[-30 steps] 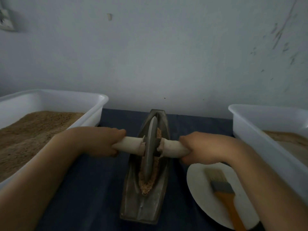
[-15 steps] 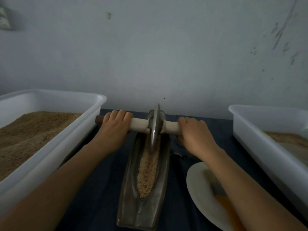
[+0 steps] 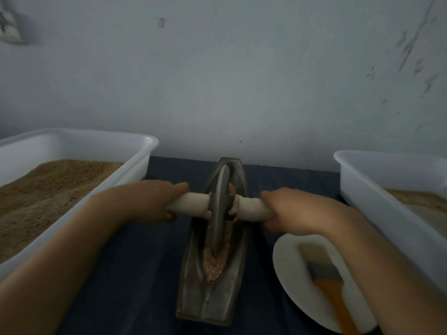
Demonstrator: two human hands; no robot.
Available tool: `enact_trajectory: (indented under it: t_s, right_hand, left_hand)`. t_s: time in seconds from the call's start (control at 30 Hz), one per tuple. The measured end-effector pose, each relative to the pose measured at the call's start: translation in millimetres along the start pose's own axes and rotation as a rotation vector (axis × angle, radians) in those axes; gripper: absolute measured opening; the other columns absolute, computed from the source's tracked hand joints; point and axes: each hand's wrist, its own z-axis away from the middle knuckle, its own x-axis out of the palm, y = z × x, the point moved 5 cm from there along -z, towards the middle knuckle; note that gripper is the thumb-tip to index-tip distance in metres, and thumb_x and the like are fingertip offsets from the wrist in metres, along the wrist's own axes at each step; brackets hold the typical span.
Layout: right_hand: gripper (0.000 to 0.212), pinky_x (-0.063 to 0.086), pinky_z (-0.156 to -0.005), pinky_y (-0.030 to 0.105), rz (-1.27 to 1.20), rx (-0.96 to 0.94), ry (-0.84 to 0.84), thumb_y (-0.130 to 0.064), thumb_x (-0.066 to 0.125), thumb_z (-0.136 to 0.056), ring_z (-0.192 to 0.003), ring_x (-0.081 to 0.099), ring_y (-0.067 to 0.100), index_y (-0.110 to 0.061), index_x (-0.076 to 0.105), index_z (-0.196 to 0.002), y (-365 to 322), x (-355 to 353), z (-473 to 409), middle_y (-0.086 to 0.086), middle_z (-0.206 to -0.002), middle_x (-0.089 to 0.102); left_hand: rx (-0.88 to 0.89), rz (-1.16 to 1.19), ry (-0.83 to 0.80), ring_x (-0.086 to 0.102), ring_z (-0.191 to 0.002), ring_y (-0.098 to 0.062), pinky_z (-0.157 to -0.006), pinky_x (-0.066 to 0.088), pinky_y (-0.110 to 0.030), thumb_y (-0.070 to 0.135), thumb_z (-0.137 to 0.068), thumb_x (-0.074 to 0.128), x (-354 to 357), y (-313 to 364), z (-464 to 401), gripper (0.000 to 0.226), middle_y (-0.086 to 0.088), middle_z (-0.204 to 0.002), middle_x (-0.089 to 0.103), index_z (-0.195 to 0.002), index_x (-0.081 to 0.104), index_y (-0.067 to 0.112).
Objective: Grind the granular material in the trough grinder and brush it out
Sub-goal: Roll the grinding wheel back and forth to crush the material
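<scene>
Both hands, left hand (image 3: 145, 201) and right hand (image 3: 297, 213), are gripping the roller handle (image 3: 191, 206), dragging the wheel (image 3: 219, 209) back from the far end over the grain (image 3: 214, 264) between them; grinding is continuing.

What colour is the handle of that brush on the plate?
Orange, with a grey metal band below pale bristles; the brush shows best in the head view.

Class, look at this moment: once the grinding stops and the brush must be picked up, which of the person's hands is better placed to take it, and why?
The right hand. The brush lies on the white plate just below that hand, right of the trough grinder. The left hand would have to cross over the grinder.
</scene>
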Motion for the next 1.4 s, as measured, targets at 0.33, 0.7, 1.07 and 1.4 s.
enact_trajectory:
  t_s: [0.33,0.7,1.07,1.4]
  right_hand:
    - [0.018,0.029,-0.051,0.021,0.004,-0.013,0.032,-0.027,0.055,-0.089,-0.069,0.044,0.011,-0.015,0.044,-0.098,2,1,0,-0.002,-0.083,0.046]
    - [0.022,0.025,-0.073,0.033,0.181,0.114,0.627,-0.024,0.049,-0.090,-0.099,0.049,0.023,-0.016,0.045,-0.110,25,8,-37,0.002,-0.108,0.054]
    - [0.024,0.032,-0.054,0.021,0.010,0.000,0.001,-0.027,0.056,-0.090,-0.078,0.047,0.013,-0.013,0.048,-0.108,0,3,1,-0.002,-0.087,0.048]
    - [0.020,0.032,-0.055,0.021,-0.034,-0.011,0.021,-0.028,0.057,-0.089,-0.080,0.049,0.015,-0.016,0.045,-0.102,3,-2,-1,0.000,-0.092,0.050]
  left_hand:
    - [0.013,0.073,-0.070,0.048,-0.089,-0.010,-0.082,0.040,-0.024,0.027,-0.092,0.055,4,-2,0,0.029,0.004,-0.102,0.048,-0.108,0.031,0.028]
    - [-0.097,-0.120,0.697,0.046,-0.103,-0.021,-0.090,0.033,-0.033,0.028,-0.089,0.056,9,-9,-41,0.036,-0.003,-0.115,0.048,-0.122,0.043,0.019]
    - [0.007,-0.016,-0.034,0.047,-0.093,-0.007,-0.082,0.036,-0.021,0.028,-0.093,0.053,5,-1,2,0.036,0.006,-0.105,0.045,-0.116,0.026,0.030]
    - [-0.010,0.060,-0.053,0.048,-0.093,-0.013,-0.085,0.041,-0.027,0.022,-0.093,0.054,4,-2,-6,0.030,0.002,-0.103,0.045,-0.108,0.028,0.026]
